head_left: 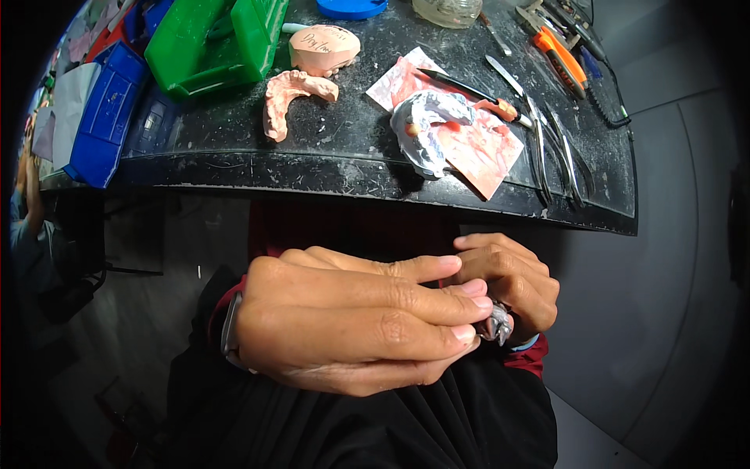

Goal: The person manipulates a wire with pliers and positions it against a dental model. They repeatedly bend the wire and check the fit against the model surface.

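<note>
In front of my lap, below the bench edge, both hands meet around a small shiny silver-grey metal piece (496,324) with uneven, pointed edges. It looks like a little dental casting, though fingers cover most of it. My left hand (351,320) comes from the left, its fingers closed and their tips pressed on the piece. Curled behind and to the right of it, my right hand (512,281) grips the same piece; most of its fingertips are hidden.
On the black bench (344,144) are a pink plaster dental model (324,51), a pink arch-shaped cast (277,105), and a white-and-grey dental cast (414,133) on a stained card (492,168). Metal instruments (539,152) lie right, orange-handled cutter (558,59) beyond; green bin (183,47) and blue bin (109,109) left.
</note>
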A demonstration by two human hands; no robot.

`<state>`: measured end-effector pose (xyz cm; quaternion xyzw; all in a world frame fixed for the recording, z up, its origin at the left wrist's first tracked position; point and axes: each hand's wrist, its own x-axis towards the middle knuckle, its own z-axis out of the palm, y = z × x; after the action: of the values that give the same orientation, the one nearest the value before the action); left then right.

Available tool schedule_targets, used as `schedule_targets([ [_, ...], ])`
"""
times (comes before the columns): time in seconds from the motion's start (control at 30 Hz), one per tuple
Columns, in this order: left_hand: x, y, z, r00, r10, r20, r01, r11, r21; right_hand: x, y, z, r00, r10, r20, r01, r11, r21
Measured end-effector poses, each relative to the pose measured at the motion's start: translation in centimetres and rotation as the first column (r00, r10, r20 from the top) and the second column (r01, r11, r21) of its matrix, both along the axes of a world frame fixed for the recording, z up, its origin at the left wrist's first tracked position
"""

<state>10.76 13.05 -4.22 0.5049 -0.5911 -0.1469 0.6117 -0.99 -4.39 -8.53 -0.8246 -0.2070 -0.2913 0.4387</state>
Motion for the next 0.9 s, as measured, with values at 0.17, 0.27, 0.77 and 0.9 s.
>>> schedule_targets([
  [0.17, -0.3, -0.4, -0.7, 0.999, 0.021, -0.027, -0.022, 0.999, -0.038, 0.0, 0.0, -0.8, 0.994, 0.113, 0.014, -0.113, 0.979, 0.167],
  [0.27, -0.5, -0.4, 0.2, 0.998, 0.047, -0.051, -0.048, 0.999, -0.023, 0.2, 0.1, -0.8, 0.983, 0.182, 0.030, -0.184, 0.950, 0.251],
  [0.77, -1.4, -2.2, -1.5, 0.984, 0.068, -0.164, -0.089, 0.988, -0.129, 1.7, -0.5, -3.0, 0.899, 0.413, 0.145, -0.435, 0.806, 0.402],
  [0.9, -0.8, -2.1, -0.3, 0.977, 0.152, -0.150, -0.162, 0.985, -0.057, 1.1, -1.2, -1.3, 0.945, 0.326, -0.030, -0.285, 0.864, 0.416],
])
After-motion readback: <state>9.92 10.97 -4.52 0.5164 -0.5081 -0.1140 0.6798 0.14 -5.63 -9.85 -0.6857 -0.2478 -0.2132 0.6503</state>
